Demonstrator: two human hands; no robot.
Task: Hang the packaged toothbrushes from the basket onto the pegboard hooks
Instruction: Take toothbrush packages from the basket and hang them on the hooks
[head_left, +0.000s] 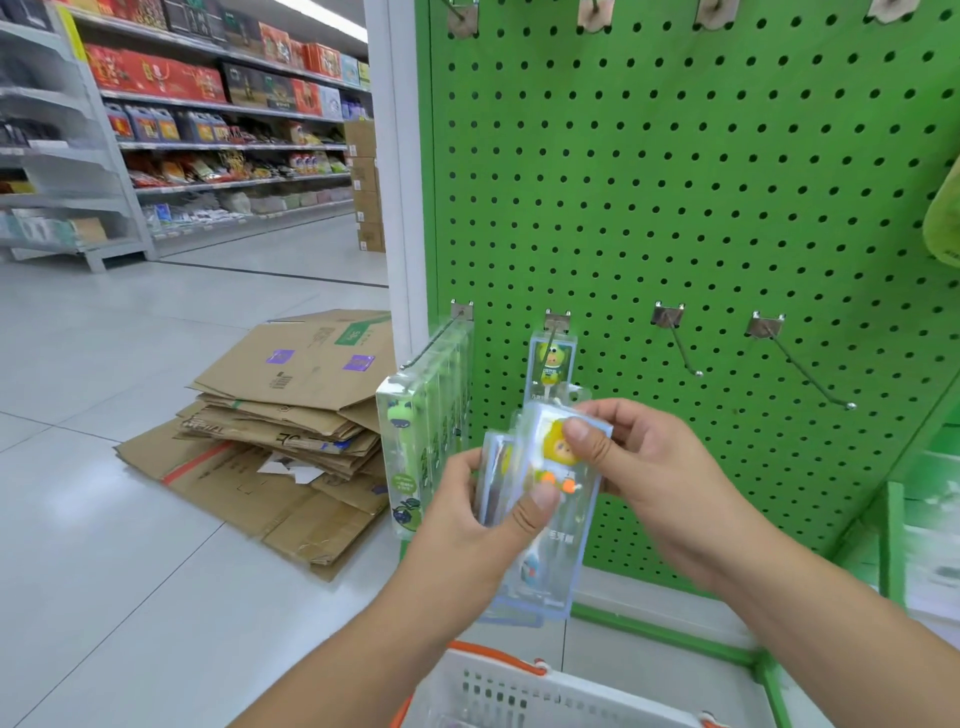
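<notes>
Left hand (470, 512) grips a small stack of packs (550, 519), thumb across the front one. Right hand (660, 478) pinches the front pack's top edge, thumb on the yellow figure. Both hands sit in front of the pegboard's lower left part.

Pegboard (675, 182): green, perforated, upright. Lower hook row, left to right: first hook (436, 338) near the left edge carries a full row of green packs (410, 447); second hook carries one hung pack (551, 364), just above the held stack; third hook (678, 340) and fourth hook (800, 364) are bare.

Flattened cardboard (291, 426) is piled on the floor left of the pegboard.

Basket (519, 691): white, orange handle, at the bottom edge below the hands. Contents can't be seen.
</notes>
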